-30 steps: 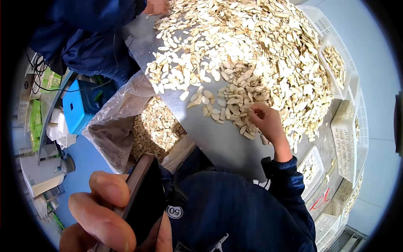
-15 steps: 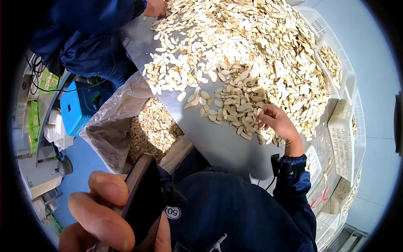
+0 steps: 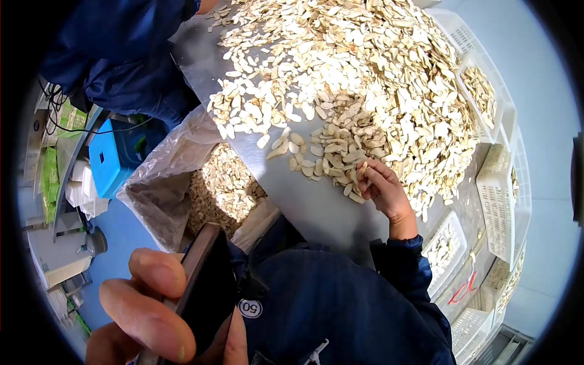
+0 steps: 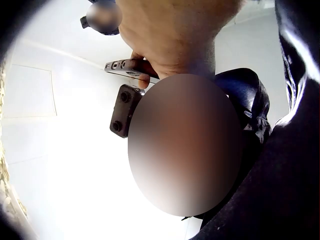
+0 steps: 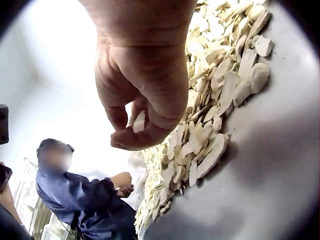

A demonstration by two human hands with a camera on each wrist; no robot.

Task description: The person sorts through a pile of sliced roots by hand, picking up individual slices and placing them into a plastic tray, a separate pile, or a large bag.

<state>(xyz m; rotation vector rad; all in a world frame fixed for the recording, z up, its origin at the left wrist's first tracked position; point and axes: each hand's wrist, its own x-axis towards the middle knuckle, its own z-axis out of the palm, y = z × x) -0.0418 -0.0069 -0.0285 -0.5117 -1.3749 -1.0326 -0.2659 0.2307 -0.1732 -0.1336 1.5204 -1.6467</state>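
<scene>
Close to the head camera, my left hand (image 3: pixel 146 316) grips a dark smartphone (image 3: pixel 213 292), fingers along one edge and thumb on the other side. The left wrist view catches the end of the phone (image 4: pixel 116 65) with its ports. My right hand (image 3: pixel 387 193) is over the near edge of a big heap of pale dried slices (image 3: pixel 420 121) on the metal table (image 3: pixel 322 213). Between its thumb and fingers it pinches one slice (image 5: pixel 139 121), partly hidden by the fingers in the right wrist view. Loose slices (image 5: pixel 212 155) lie just beyond that hand.
A plastic-lined sack (image 3: pixel 161 182) of smaller pieces stands against the table's left edge. White perforated baskets (image 3: pixel 496 207), a shallow white tray (image 3: pixel 447 249) and red-handled scissors (image 3: pixel 465 289) are on the right. Another person in blue (image 3: pixel 134 67) works at the far left.
My right hand first shifted right along the heap, then came back left with its fingers turned up around a slice. The other person's hand has drawn left. My left hand keeps its hold.
</scene>
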